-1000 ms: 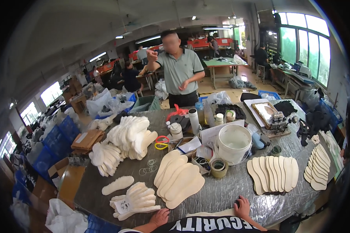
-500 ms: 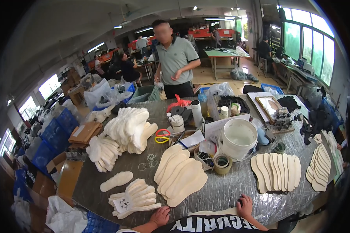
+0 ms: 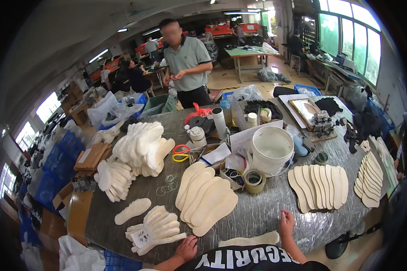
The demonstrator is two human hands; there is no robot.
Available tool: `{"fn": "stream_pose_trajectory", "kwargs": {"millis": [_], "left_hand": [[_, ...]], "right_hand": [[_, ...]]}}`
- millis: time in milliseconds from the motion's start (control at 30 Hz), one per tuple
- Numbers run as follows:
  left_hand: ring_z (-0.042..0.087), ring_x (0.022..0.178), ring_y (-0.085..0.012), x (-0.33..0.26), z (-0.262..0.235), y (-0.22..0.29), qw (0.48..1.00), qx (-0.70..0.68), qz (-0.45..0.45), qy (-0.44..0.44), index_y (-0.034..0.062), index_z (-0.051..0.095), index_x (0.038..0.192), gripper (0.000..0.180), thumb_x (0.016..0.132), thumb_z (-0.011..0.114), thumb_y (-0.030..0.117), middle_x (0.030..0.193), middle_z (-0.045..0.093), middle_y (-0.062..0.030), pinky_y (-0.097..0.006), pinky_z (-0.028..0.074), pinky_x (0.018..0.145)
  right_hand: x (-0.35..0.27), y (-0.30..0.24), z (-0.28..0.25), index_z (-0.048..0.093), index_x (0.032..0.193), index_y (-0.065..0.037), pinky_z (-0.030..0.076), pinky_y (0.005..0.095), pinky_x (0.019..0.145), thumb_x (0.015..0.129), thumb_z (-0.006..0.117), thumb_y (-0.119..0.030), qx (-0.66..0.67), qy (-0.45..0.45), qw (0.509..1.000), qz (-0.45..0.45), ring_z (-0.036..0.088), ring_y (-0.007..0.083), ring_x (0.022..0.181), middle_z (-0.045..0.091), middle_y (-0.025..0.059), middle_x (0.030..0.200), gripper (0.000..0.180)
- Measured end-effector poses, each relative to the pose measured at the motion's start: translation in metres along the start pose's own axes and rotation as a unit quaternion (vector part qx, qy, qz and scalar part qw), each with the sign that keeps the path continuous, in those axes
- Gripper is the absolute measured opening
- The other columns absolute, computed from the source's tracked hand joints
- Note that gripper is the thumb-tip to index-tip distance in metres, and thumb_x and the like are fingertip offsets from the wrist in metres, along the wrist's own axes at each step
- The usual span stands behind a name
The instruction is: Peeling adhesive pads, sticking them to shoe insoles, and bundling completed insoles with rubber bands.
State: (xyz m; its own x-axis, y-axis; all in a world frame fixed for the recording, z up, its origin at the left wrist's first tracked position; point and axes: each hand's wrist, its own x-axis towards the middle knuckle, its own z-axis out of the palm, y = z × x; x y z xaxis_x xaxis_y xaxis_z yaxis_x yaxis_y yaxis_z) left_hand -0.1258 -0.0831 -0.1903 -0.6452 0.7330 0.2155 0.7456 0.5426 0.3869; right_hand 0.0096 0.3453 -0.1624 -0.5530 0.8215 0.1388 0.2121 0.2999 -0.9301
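My left hand [image 3: 186, 249] rests on the table's near edge, fingers stretched and nothing held. It lies beside a fanned bundle of fleecy cream insoles [image 3: 160, 224] with a white paper label [image 3: 142, 236]. My right hand [image 3: 286, 222] is over the near edge, fingers loosely apart, with nothing visible in it. Between my hands a single cream insole [image 3: 253, 240] lies against my dark shirt, partly hidden by it. Ahead, a fan of large smooth insoles [image 3: 208, 197] is spread out. One fleecy insole [image 3: 133, 211] lies alone to the left.
Fleecy insole stacks [image 3: 142, 147] stand at left; two insole rows [image 3: 319, 187] [image 3: 370, 179] lie at right. A white bucket [image 3: 272, 151], tape rolls [image 3: 254, 180], scissors [image 3: 181, 153] and a bottle [image 3: 219, 123] occupy the middle. Across the table stands a person [image 3: 187, 63].
The view has shifted slightly, turning rightward. My right hand has moved forward from the near edge, uncovering more of the insole. The person opposite has brought their hands together.
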Motion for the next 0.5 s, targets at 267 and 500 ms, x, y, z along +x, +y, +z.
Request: {"fn": "stream_pose_trajectory", "kwargs": {"millis": [267, 500], "left_hand": [[0.049, 0.109, -0.0287, -0.002, -0.010, -0.004, 1.000, 0.000, -0.013, -0.005, 0.0053, 0.054, 0.108, 0.034, 0.076, 0.061, 0.015, 0.117, 0.050, -0.0108, -0.038, 0.042, 0.093], [0.050, 0.106, -0.0231, 0.043, 0.006, -0.021, 0.996, 0.017, 0.041, -0.072, 0.0060, 0.054, 0.108, 0.034, 0.076, 0.061, 0.015, 0.113, 0.050, -0.0110, -0.034, 0.040, 0.093]], "right_hand": [[0.023, -0.257, 0.009, 0.047, 0.113, 0.001, 0.037, 0.0396, 0.094, 0.089, 0.049, -0.021, 0.483, -0.368, 0.765, -0.215, 0.053, 0.0254, 0.105, 0.057, 0.0164, 0.107, 0.033], [-0.030, -0.380, 0.015, 0.031, 0.129, -0.001, 0.039, 0.0297, 0.086, 0.097, 0.034, -0.043, 0.592, -0.699, 0.376, -0.141, 0.052, 0.0169, 0.102, 0.055, 0.0108, 0.110, 0.053]]}}
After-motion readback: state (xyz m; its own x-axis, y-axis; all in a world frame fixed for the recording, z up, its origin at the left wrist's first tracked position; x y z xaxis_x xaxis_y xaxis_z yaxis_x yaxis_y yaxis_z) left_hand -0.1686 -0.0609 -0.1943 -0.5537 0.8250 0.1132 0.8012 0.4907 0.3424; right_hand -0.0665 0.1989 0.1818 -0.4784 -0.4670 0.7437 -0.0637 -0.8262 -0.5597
